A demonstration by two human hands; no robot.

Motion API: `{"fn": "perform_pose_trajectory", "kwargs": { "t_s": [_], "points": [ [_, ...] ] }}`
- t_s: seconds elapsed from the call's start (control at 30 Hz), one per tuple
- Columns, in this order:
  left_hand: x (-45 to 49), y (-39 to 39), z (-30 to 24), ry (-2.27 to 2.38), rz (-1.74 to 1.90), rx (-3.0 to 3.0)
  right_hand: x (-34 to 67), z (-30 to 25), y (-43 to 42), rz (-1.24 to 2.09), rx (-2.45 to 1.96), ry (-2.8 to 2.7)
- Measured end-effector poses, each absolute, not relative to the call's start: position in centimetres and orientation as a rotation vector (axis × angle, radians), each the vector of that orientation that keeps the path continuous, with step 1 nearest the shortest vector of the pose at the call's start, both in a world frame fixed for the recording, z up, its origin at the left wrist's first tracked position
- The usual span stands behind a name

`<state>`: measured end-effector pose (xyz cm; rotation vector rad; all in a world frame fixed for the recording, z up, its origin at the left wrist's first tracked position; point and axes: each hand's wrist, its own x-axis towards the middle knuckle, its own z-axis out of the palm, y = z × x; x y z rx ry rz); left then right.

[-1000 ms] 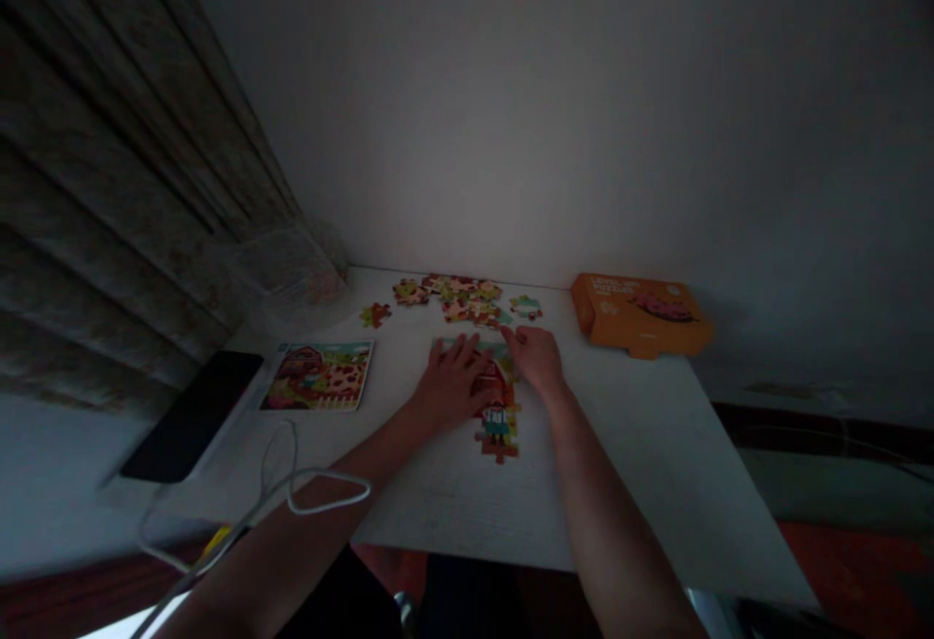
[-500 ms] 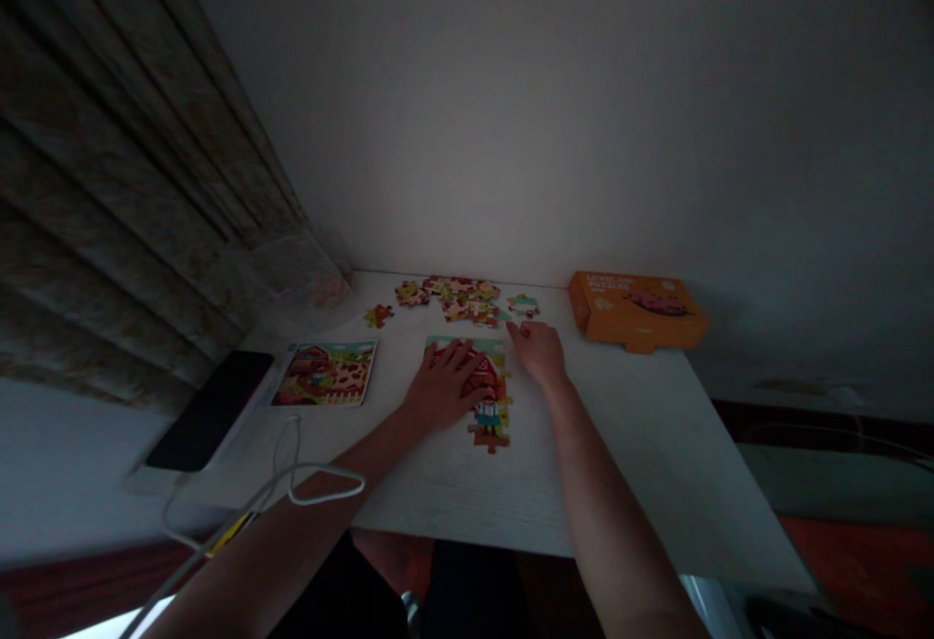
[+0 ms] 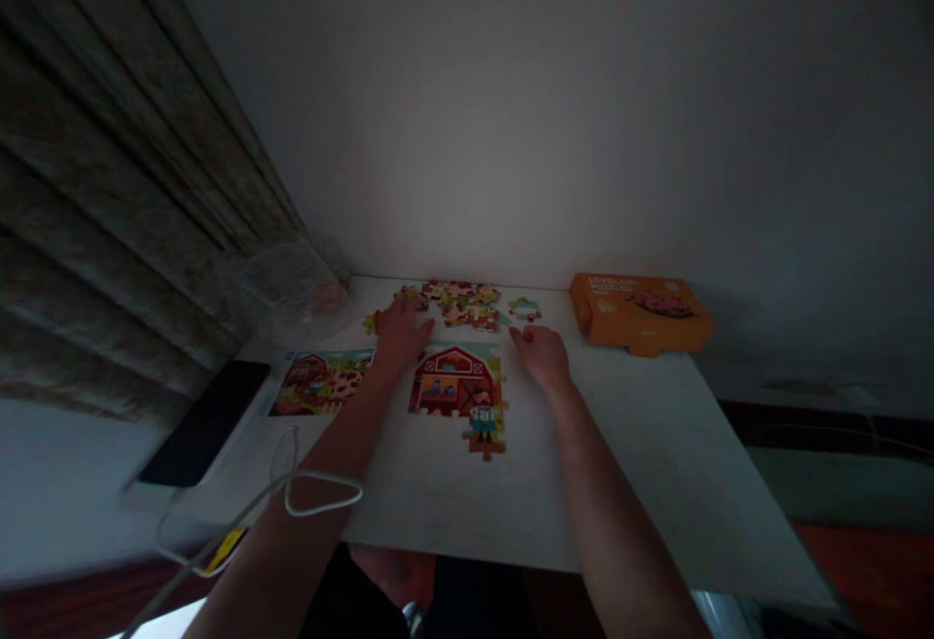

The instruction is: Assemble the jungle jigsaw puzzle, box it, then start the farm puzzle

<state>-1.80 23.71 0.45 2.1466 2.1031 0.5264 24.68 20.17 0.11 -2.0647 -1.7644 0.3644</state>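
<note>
At the middle of the white tabletop [image 3: 438,503], a partly built farm jigsaw puzzle [image 3: 456,386] lies flat, showing a red barn and a small figure in blue overalls, with the two hands well apart on either side of it. The left hand [image 3: 400,333] sits at the puzzle's 10 o'clock, its fingers spread onto the near edge of a heap of loose puzzle pieces [image 3: 459,303] at 12 o'clock; whether it pinches a piece cannot be told. The right hand [image 3: 540,359] rests open and empty at 1 o'clock, just beside the puzzle's top corner and near a small cluster of pieces [image 3: 525,308]. Further out, a picture card [image 3: 321,381] lies at 9 o'clock, an orange puzzle box [image 3: 640,313] at 2 o'clock, a black phone [image 3: 204,423] past the card, and a white cable [image 3: 321,501] across the left forearm [image 3: 328,444]
</note>
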Motion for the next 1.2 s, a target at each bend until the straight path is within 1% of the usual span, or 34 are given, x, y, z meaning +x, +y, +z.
{"fn": "perform_pose_trajectory", "kwargs": {
  "t_s": [0.13,0.3,0.5,0.77,0.97,1.07,1.2],
  "points": [
    [-3.1,26.3,-0.5,2.169,0.564,2.016,24.8,-0.4,20.3,0.337,-2.053,-1.763],
    [-3.6,26.7,-1.1,2.141,0.595,2.0,25.0,-0.9,20.6,0.357,-1.969,-1.652],
    [-3.8,26.8,-0.5,2.149,0.665,1.933,26.1,-1.2,21.8,0.568,-1.806,-1.294],
    [-4.9,27.2,-0.2,2.258,0.94,1.758,27.2,-0.6,23.8,0.784,-1.854,-1.124],
    [-5.4,27.6,-1.0,2.296,0.847,1.768,26.6,-1.2,23.7,0.566,-1.871,-1.161],
    [-5.4,27.8,-1.3,2.307,0.803,1.789,25.8,-1.6,23.5,0.467,-1.849,-1.318],
    [-4.9,27.7,-1.2,2.246,0.788,1.928,24.3,-1.7,23.5,0.424,-1.72,-1.585]
  ]
}}
